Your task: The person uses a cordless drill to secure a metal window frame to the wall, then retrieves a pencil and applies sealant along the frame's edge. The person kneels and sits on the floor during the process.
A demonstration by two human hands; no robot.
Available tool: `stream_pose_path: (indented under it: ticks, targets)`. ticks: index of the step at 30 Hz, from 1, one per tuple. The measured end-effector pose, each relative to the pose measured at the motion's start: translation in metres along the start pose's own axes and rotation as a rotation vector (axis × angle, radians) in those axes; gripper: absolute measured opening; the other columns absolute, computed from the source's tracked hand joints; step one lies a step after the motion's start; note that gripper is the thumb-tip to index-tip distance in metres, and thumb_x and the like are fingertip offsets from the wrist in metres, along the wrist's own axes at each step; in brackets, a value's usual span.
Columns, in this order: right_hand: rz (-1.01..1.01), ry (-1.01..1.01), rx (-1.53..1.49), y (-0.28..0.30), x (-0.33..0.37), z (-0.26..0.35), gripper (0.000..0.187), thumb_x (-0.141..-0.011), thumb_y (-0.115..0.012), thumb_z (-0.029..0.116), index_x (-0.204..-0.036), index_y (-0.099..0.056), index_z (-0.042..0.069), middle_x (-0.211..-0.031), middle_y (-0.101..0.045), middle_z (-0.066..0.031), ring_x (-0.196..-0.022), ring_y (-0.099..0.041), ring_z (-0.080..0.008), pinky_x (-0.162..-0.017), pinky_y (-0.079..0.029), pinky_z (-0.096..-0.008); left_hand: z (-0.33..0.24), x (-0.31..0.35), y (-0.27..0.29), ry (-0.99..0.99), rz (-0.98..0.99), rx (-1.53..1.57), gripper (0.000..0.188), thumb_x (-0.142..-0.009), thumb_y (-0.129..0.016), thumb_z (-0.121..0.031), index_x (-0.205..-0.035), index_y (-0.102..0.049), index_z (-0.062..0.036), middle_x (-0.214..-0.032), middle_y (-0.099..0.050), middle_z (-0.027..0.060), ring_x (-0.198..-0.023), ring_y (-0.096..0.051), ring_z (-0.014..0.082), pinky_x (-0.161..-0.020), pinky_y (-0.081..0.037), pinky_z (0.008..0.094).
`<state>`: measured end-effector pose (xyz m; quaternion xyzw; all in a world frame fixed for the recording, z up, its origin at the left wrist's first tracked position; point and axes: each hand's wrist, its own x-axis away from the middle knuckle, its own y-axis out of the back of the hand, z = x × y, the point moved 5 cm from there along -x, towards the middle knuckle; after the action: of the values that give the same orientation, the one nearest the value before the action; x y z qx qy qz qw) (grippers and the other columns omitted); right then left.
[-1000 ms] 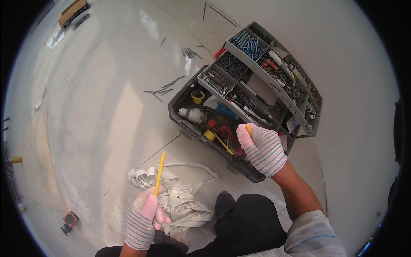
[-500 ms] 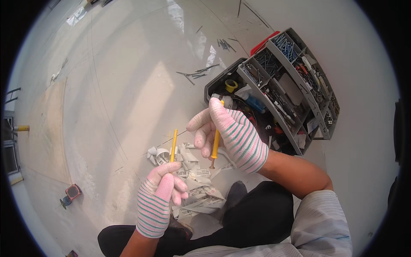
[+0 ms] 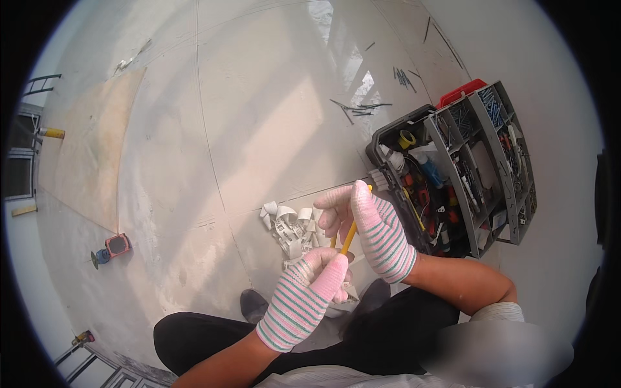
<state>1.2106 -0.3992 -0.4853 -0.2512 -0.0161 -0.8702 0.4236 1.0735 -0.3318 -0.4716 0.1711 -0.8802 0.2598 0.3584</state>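
Note:
In striped pink-and-white gloves, my two hands meet low over the floor in front of me. My right hand (image 3: pixel 378 236) is closed around a slim yellow wall plug (image 3: pixel 350 238); its tip shows above the thumb and its lower end reaches my left thumb. A second yellow wall plug (image 3: pixel 334 241) shows only as a short piece above the fingers of my left hand (image 3: pixel 304 294), which is closed on it. The lower ends of both plugs are hidden behind the left glove. Below my hands lie crumpled printed paper strips (image 3: pixel 291 233).
An opened toolbox (image 3: pixel 414 207) with stepped grey trays (image 3: pixel 482 187) of screws and tools stands at the right. Loose screws (image 3: pixel 359 108) lie on the floor beyond. At the left are a blue-and-red power tool (image 3: pixel 113 247) and a board (image 3: pixel 94 149). My shoes flank the paper.
My left hand has moved up and right with its plug to meet my right hand, which has lowered slightly. The view has shifted, so the toolbox appears farther right and lower.

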Motion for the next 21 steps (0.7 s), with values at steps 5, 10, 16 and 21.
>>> stream_pose_path:
  ticks: [5, 10, 16, 21]
  targets:
    - [0.026, 0.083, 0.066, -0.012, -0.01, -0.006, 0.07, -0.11, -0.023, 0.057, -0.122, -0.067, 0.004, -0.095, -0.07, -0.0074, -0.086, -0.065, -0.0139, -0.074, -0.052, -0.0272, 0.003, 0.002, 0.004, 0.007, -0.073, 0.028, 0.029, -0.107, -0.055, -0.023, -0.116, -0.062, 0.004, -0.085, -0.065, 0.0056, -0.07, -0.062, 0.0094, -0.072, -0.056, 0.0249]
    - [0.039, 0.068, 0.065, -0.013, -0.016, -0.012, 0.07, -0.111, -0.021, 0.054, -0.126, -0.066, 0.003, -0.102, -0.071, -0.0086, -0.096, -0.065, -0.0167, -0.081, -0.051, -0.03, 0.001, 0.0, 0.008, -0.053, -0.127, 0.091, 0.018, -0.104, -0.061, -0.016, -0.107, -0.061, 0.0022, -0.08, -0.063, 0.0058, -0.067, -0.06, 0.0094, -0.07, -0.056, 0.0267]
    - [0.114, 0.096, 0.05, -0.014, -0.021, -0.014, 0.067, -0.112, -0.02, 0.05, -0.131, -0.063, 0.002, -0.122, -0.067, -0.0137, -0.112, -0.062, -0.021, -0.096, -0.05, -0.0346, -0.001, 0.001, 0.009, -0.069, -0.163, 0.1, 0.016, -0.104, -0.061, -0.015, -0.104, -0.06, 0.0005, -0.081, -0.063, 0.0056, -0.066, -0.06, 0.0095, -0.068, -0.056, 0.0265]
    - [0.041, 0.199, 0.145, -0.001, -0.022, -0.007, 0.062, -0.112, -0.023, 0.047, -0.136, -0.056, 0.001, -0.129, -0.063, -0.0134, -0.118, -0.059, -0.0201, -0.101, -0.048, -0.0357, -0.003, -0.004, 0.008, -0.109, -0.123, 0.118, 0.019, -0.103, -0.064, -0.02, -0.106, -0.062, -0.0009, -0.079, -0.063, 0.0015, -0.068, -0.059, 0.0066, -0.065, -0.052, 0.0223]
